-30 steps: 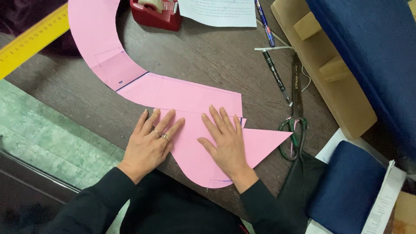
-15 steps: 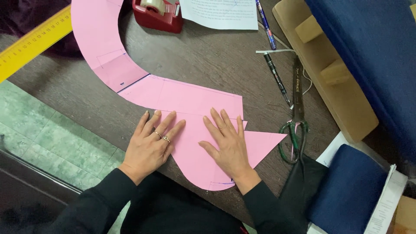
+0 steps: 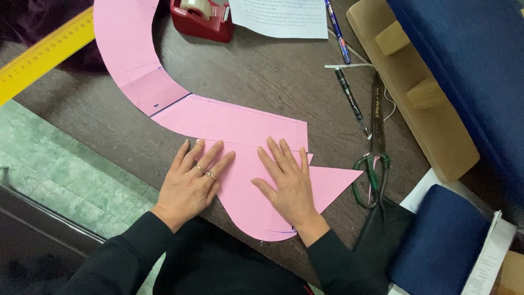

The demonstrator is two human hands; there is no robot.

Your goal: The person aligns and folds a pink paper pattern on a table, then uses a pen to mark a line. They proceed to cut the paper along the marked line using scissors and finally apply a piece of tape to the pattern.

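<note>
Pink pattern piece (image 3: 240,131): thin matt paper, smooth, faintly creased along its pencilled lines. Table (image 3: 273,76): dark wood, visible grain, dull sheen. Tape dispenser (image 3: 201,21): glossy red plastic, holding a roll of translucent tape. Scissors (image 3: 375,136): dark, worn metal blades with green plastic-coated handles. Ruler (image 3: 43,54): yellow, smooth (wood or plastic, cannot tell). Navy fabric (image 3: 469,76): matt woven cloth. Printed sheet (image 3: 281,16): plain white paper. Floor (image 3: 60,169): mottled green tile, slightly glossy.
</note>
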